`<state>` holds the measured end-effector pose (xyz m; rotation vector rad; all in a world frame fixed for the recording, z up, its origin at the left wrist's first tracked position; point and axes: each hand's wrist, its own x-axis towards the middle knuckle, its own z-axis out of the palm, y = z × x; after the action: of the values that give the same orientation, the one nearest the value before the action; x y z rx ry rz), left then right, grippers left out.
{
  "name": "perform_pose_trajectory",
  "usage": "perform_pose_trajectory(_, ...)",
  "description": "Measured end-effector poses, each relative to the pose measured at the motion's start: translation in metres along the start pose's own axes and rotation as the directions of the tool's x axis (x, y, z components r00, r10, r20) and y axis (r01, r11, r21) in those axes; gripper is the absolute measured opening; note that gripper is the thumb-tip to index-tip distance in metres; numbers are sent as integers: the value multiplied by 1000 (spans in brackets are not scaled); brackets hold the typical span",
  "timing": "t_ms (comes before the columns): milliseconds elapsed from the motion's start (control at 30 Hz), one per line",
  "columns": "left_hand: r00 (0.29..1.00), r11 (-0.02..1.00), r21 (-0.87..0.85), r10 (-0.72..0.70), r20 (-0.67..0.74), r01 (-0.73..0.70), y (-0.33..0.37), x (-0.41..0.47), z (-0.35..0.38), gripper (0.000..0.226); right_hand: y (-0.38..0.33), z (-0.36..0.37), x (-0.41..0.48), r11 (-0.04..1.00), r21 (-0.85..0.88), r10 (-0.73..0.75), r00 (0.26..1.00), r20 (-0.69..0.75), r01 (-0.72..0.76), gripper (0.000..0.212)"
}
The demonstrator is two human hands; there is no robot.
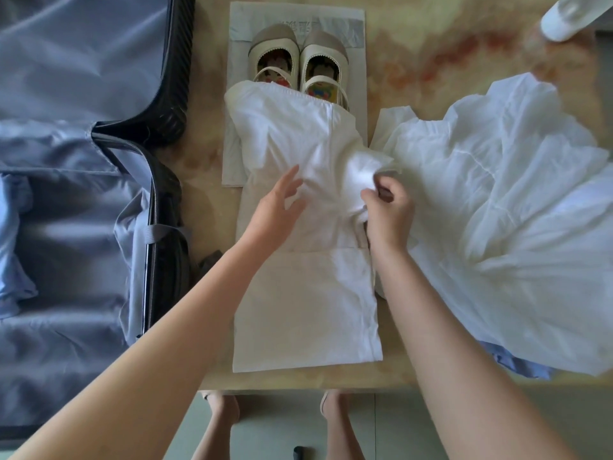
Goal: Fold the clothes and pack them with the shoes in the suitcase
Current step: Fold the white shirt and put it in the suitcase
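Note:
A white garment [305, 293] lies lengthwise in the middle of the table, folded into a narrow strip. My right hand [388, 210] pinches a bunched part of its cloth at the right edge. My left hand [278, 207] hovers flat over the garment's middle, fingers spread, holding nothing. A pair of beige strap shoes [298, 61] stands on a pale bag behind the garment, whose top edge covers the heels. The open suitcase [83, 194] with blue-grey lining lies to the left. A second white ruffled garment [497, 210] is spread out on the right.
A blue cloth [517, 360] peeks out from under the ruffled garment at the table's front right. A white object [564, 18] sits at the far right corner. The table's front edge [298, 385] runs just above my feet on the floor.

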<state>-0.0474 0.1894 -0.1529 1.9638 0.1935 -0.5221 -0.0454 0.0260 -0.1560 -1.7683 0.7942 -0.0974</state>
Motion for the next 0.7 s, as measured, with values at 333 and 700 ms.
perform_pose_trajectory(333, 995, 977, -208, -61, -82, 42, 28, 20, 11, 51, 28, 32, -37, 829, -241, -339, 796, 501, 504, 61)
perform_pose_trajectory(700, 977, 923, -371, -161, -138, 99, 16, 9, 43, 83, 15, 14, -2, 907, -77, -321, 797, 512, 415, 59)
